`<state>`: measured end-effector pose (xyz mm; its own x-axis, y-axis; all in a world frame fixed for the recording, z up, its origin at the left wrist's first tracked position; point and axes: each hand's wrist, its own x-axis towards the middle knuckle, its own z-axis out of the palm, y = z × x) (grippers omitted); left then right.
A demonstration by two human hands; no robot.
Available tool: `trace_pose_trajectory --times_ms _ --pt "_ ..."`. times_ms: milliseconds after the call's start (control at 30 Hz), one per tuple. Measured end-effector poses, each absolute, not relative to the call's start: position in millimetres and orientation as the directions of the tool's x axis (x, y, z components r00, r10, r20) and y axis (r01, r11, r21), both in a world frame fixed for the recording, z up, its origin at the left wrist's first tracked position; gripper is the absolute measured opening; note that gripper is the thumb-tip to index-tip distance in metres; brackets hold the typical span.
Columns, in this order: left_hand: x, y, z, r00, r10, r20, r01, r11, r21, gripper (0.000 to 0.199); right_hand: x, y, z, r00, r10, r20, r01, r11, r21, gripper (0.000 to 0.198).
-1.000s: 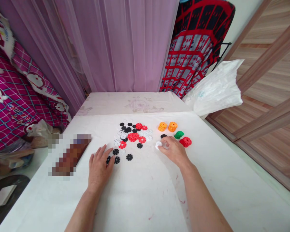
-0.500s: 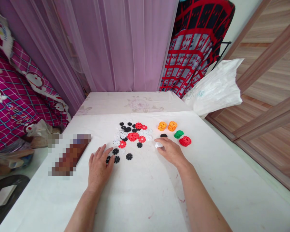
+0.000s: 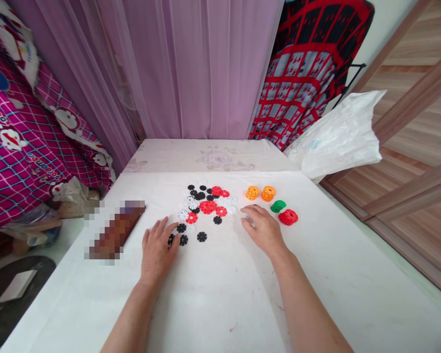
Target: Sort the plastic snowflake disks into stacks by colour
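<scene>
On the white tabletop, my left hand (image 3: 159, 247) lies with its fingers spread beside a few black notched discs (image 3: 183, 240); its thumb and forefinger frame one that is partly covered. My right hand (image 3: 262, 228) hovers or rests to the right of the mixed pile, fingers apart, and no disc shows between them. A black disc (image 3: 255, 205) peeks out just behind its knuckles. The pile between the hands mixes red discs (image 3: 208, 207), white discs (image 3: 228, 204) and black discs (image 3: 199, 195). One black disc (image 3: 202, 237) lies alone in front.
Right of the pile stand two orange stacks (image 3: 268, 193), a green stack (image 3: 278, 206) and a red stack (image 3: 288, 217). A blurred brown object (image 3: 115, 230) lies at the left. Beyond the table's right edge is a white plastic bag (image 3: 338, 139); purple curtains (image 3: 206, 68) hang behind.
The white disc that my right fingers held no longer shows; those fingers have parted. My left hand keeps its place by the black discs. The whole view has shifted slightly.
</scene>
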<state>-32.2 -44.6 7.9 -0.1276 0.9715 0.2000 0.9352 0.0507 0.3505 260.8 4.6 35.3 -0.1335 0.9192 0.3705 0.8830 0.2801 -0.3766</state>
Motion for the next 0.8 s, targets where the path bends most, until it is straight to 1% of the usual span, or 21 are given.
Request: trace_pose_trajectory --times_ms 33,100,167,267,367,433,500,700,800 --pt "-31.8 -44.8 8.2 -0.125 0.972 0.199 0.935 0.049 0.35 0.035 253.4 3.7 35.3 -0.138 0.905 0.402 0.869 0.305 -0.389 0.026" --pt "-31.0 -45.2 8.7 -0.12 0.973 0.199 0.934 0.043 0.354 0.034 233.1 0.8 36.7 -0.197 0.894 0.401 0.838 0.366 -0.404 0.025" --pt "-30.6 -45.5 9.2 -0.118 0.972 0.204 0.932 0.038 0.362 0.033 208.5 -3.1 40.5 -0.295 0.898 0.327 0.817 0.414 -0.4 0.024" --pt "-30.3 -45.8 9.9 -0.12 0.969 0.214 0.928 0.033 0.371 0.032 172.7 -7.9 48.4 -0.368 0.912 0.181 0.834 0.41 -0.37 0.022" --pt "-29.9 -46.0 10.3 -0.117 0.968 0.22 0.925 0.026 0.379 0.034 147.0 -8.3 53.4 -0.374 0.923 0.086 0.871 0.382 -0.308 0.02" --pt "-29.4 -46.1 10.4 -0.113 0.968 0.225 0.926 0.02 0.378 0.035 136.2 -6.2 53.6 -0.367 0.93 0.036 0.892 0.362 -0.27 0.023" --pt "-28.7 -46.3 10.6 -0.106 0.969 0.224 0.93 0.017 0.368 0.035 128.8 -3.3 52.4 -0.361 0.933 -0.003 0.901 0.348 -0.258 0.025" --pt "-28.0 -46.7 10.8 -0.1 0.973 0.209 0.937 0.021 0.35 0.035 117.0 -0.3 54.6 -0.344 0.938 -0.036 0.912 0.325 -0.25 0.022" --pt "-28.1 -46.8 10.6 -0.106 0.972 0.21 0.933 0.024 0.36 0.035 129.9 -4.0 59.6 -0.313 0.95 0.0 0.915 0.302 -0.266 0.02"
